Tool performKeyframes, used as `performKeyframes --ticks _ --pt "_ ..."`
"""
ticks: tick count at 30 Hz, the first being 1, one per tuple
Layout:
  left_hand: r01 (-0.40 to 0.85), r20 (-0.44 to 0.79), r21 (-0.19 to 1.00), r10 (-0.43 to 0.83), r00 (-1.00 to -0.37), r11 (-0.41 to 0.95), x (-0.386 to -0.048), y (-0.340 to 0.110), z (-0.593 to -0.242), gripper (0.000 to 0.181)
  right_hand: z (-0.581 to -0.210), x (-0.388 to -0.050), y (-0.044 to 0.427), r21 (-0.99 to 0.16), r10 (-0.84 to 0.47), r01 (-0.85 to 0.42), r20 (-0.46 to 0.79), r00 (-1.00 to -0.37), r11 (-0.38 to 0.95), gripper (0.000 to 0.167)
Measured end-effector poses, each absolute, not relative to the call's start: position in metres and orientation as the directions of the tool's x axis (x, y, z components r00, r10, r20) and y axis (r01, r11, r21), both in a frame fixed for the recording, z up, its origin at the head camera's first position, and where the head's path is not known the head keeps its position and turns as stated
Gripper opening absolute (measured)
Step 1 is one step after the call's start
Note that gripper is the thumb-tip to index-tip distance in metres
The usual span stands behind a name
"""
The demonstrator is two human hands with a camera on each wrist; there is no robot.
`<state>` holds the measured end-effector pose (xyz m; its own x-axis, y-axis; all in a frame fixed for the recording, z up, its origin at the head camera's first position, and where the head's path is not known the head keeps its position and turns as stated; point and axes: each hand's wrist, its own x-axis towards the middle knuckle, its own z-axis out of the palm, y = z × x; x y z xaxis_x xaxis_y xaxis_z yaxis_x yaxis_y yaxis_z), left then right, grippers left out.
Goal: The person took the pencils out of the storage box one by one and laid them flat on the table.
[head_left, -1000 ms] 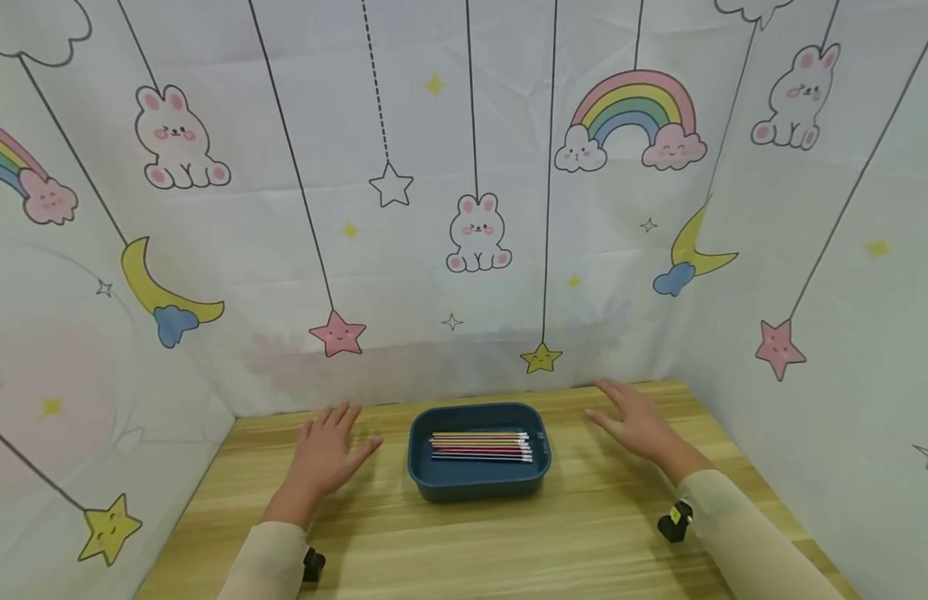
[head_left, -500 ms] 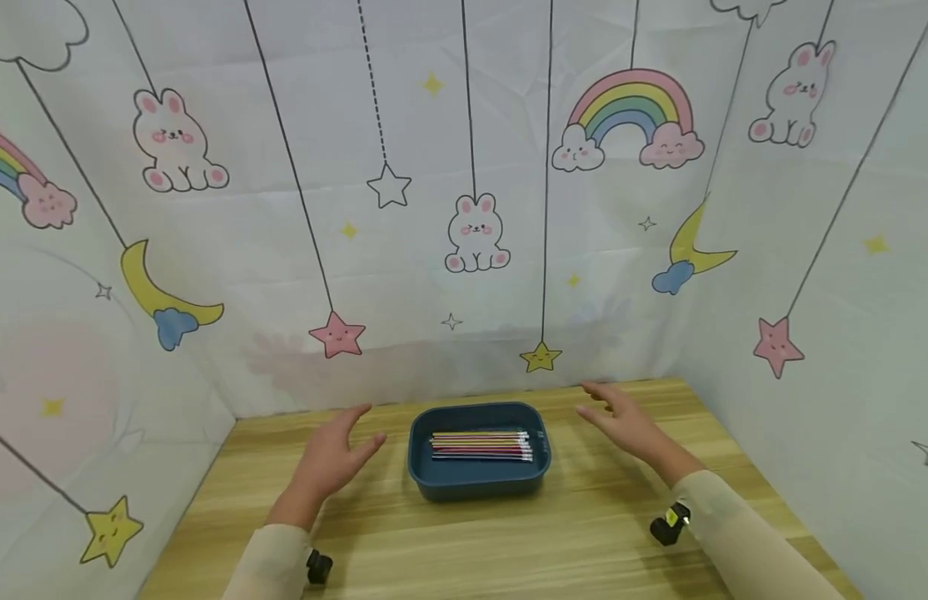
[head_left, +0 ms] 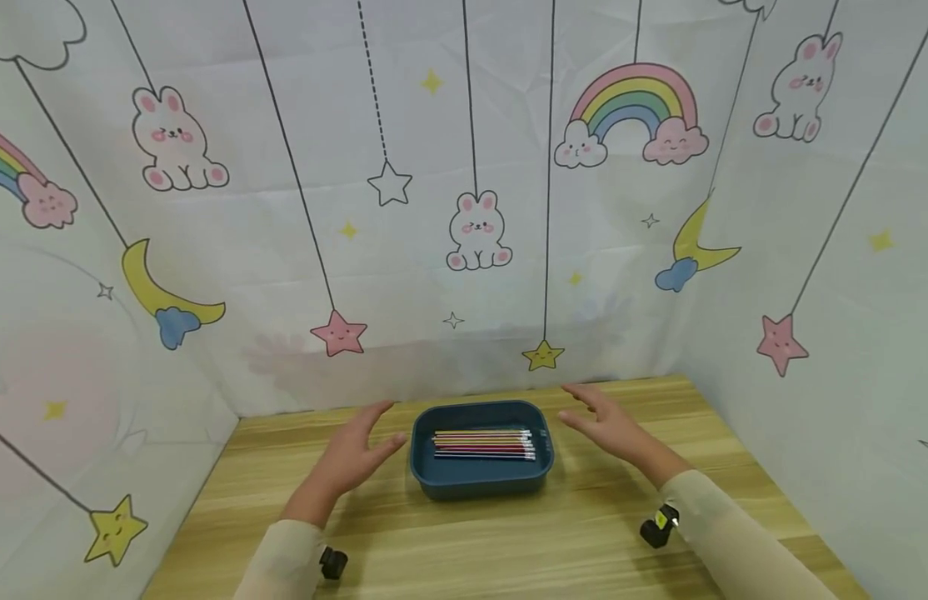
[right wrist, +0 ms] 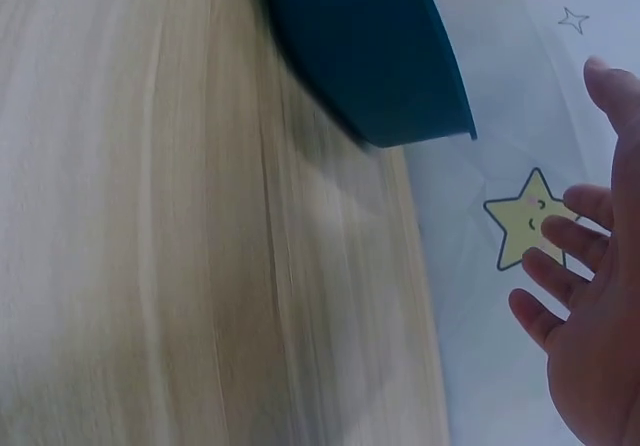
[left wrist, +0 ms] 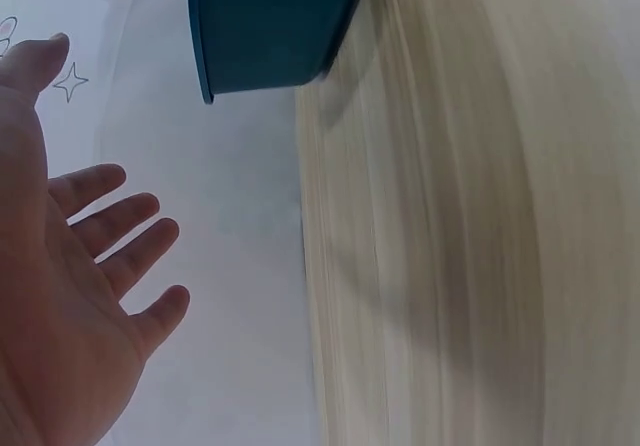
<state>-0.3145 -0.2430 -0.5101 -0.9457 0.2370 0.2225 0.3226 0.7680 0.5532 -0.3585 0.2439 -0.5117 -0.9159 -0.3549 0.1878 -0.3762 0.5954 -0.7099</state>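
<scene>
Nearest are the cuffs of two pale sleeves, the left sleeve and the right sleeve, each with a small black device at the wrist: the left device and the right device. From them the forearms slant forward and inward over the wood-grain table. The left hand is held above the tabletop with its back turned up and outward, the fingers reaching forward and to the right, the thumb standing well off from them; the grip is wide. In the left wrist view its palm shows, four fingers lightly bent and spaced apart. The right hand mirrors it, angled forward and to the left, its thumb below the fingers and its grip just as wide; the right wrist view shows the same loosely fanned fingers. Between the hands sits a dark blue tray, just beside both thumbs, with a gap on either side. Inside it, a row of pencils lies side by side along its length, pale ends to the right. Behind rises a white sheet printed with a yellow star, a pink star, a rabbit and a rainbow.
</scene>
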Motion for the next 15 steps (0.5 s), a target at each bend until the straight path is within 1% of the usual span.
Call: performKeyframes --ticks 6,15 --pt "0.336 0.203 0.589 0.267 -0.942 0.735 -0.314 -0.233 -0.510 0.080 -0.514 -0.356 0.237 -0.700 -0.372 -0.384 0.181 -0.911 0.602 0.080" --pt "0.328 0.167 0.604 0.287 -0.943 0.726 -0.316 -0.222 -0.511 0.091 -0.512 -0.350 0.224 -0.699 -0.411 -0.404 0.169 -0.896 0.591 0.086"
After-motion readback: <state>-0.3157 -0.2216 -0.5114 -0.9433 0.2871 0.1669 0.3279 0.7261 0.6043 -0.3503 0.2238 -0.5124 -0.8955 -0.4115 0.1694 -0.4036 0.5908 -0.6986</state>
